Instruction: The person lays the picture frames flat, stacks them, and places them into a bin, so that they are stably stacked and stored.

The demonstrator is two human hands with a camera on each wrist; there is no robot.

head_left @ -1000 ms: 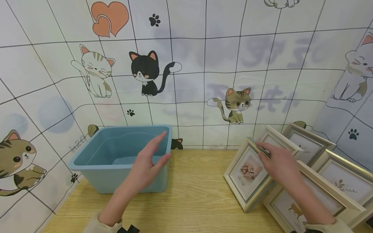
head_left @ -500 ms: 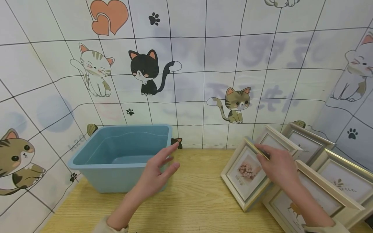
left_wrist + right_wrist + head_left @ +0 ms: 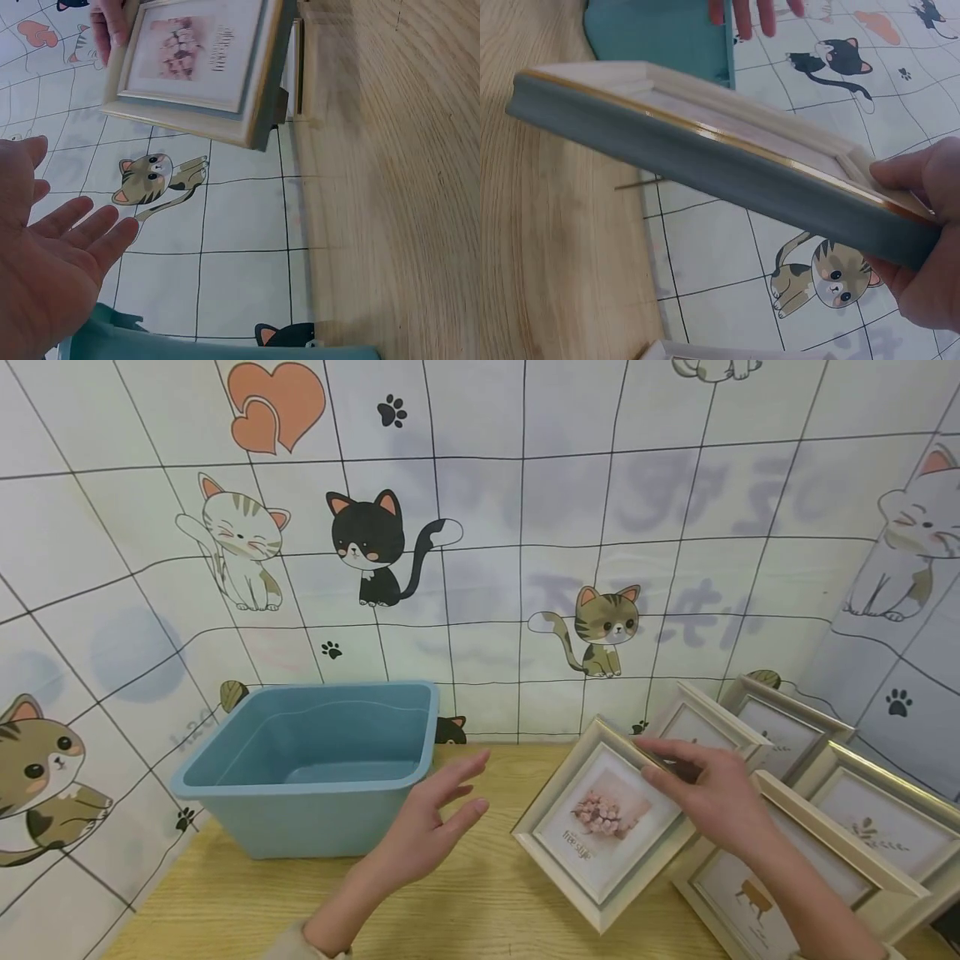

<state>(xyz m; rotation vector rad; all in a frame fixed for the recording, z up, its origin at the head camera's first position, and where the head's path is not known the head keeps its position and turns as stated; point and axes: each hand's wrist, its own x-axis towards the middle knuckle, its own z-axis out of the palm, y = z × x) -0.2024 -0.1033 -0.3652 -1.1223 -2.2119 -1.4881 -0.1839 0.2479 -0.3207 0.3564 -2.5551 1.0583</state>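
Observation:
My right hand (image 3: 716, 797) grips a cream picture frame (image 3: 551, 835) by its upper right edge, thumb on the front and fingers behind. The frame is tilted, with a print of pink flowers facing me. In the right wrist view, its grey side and gold rim (image 3: 705, 133) show, lifted off the table. My left hand (image 3: 431, 827) is held in the air with fingers extended, between the blue bin (image 3: 300, 818) and the frame, touching neither. In the left wrist view, the left palm (image 3: 49, 277) is turned up and holds nothing.
Several more cream and gold picture frames stand leaning at the right, among them one with a chair print (image 3: 753, 902) and one with a plant print (image 3: 870, 818). A wooden table (image 3: 480, 910) lies below. Behind it hangs a cat-patterned sheet (image 3: 487, 568).
My right hand has drawn the flower-print frame away from the others, to the left, turning its face more toward me. The left hand has moved right, from over the bin's edge toward the frame.

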